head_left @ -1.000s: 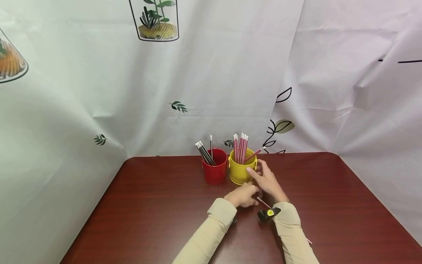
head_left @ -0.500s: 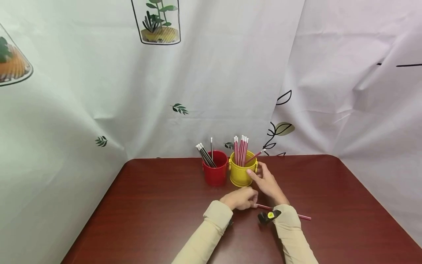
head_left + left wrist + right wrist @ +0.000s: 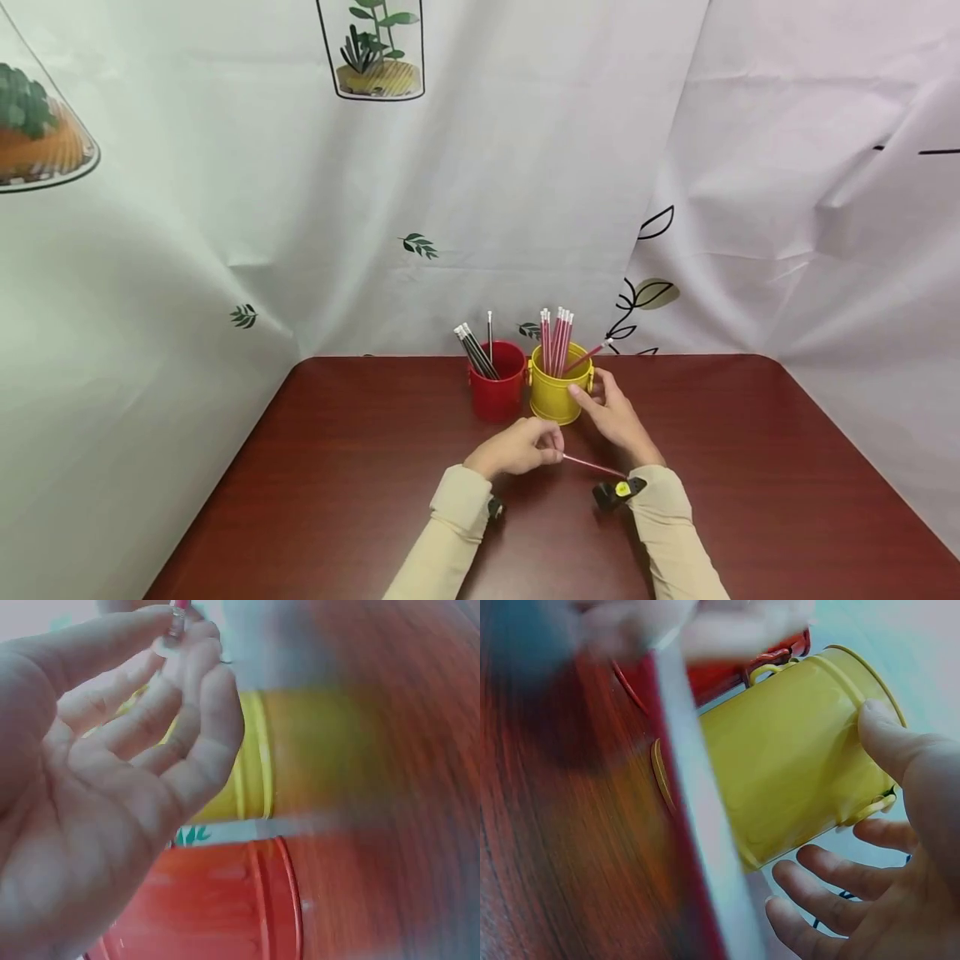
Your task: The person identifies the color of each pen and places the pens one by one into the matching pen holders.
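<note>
My left hand (image 3: pixel 517 447) pinches a pink-and-white striped pencil (image 3: pixel 596 467) by its white eraser end, between thumb and fingers. In the left wrist view only a short piece of that pencil (image 3: pixel 177 626) shows at the fingertips; in the right wrist view the pencil (image 3: pixel 694 787) runs large and blurred across the front. My right hand (image 3: pixel 617 418) is at the right side of a yellow bucket (image 3: pixel 555 400), thumb touching its front below the rim, the other fingers spread loosely by the handle lug. Several pink pencils (image 3: pixel 556 346) stand eraser up in the bucket, one leaning right.
A red bucket (image 3: pixel 498 398) stands close left of the yellow one, with several black pencils (image 3: pixel 476 350) in it. Both are on a dark red wooden table (image 3: pixel 360 450), near its back edge. A white patterned curtain (image 3: pixel 525 167) hangs behind.
My left hand has drawn leftward with the pencil, whose far end swung from beyond my right sleeve to near the wrist. The right hand stays at the yellow bucket. The view shifted slightly.
</note>
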`<state>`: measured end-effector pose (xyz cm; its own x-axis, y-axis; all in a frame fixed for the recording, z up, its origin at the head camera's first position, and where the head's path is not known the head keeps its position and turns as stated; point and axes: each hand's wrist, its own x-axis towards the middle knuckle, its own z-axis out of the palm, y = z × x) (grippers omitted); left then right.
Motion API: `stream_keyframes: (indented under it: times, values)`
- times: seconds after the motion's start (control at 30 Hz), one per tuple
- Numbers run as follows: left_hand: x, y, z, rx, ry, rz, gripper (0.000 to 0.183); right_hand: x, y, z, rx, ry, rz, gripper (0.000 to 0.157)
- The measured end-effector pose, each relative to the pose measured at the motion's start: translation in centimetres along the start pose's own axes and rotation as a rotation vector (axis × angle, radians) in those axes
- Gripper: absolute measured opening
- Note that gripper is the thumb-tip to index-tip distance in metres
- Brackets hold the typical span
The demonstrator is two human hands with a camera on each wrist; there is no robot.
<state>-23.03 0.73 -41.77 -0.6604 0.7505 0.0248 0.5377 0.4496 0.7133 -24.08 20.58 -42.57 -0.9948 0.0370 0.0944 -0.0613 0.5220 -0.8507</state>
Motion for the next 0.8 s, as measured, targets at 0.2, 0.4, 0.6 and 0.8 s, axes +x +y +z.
stream_keyframes:
  times: [0.2, 0.4, 0.6, 0.8]
  values:
    - [-0.9, -0.2, -1.3, -0.156, 0.046, 0.039, 0.01, -0.2, -0.2, -0.2, 0.013, -0.007, 0.027, 0.074]
    - [-2.2, 1.5, -2.7, -0.266, 0.148, 0.062, 0.015, -0.2, -0.1, -0.1, 0.008, -0.016, 0.03, 0.073]
    - [-3.3, 3.4, -4.3, -0.399, 0.217, 0.104, 0.017, -0.1, -0.1, 0.0, 0.002, -0.012, 0.019, 0.072]
    - [-3.4, 3.7, -4.7, -0.449, 0.33, 0.166, 0.015, -0.1, -0.1, 0.0, -0.02, -0.018, 0.02, 0.074]
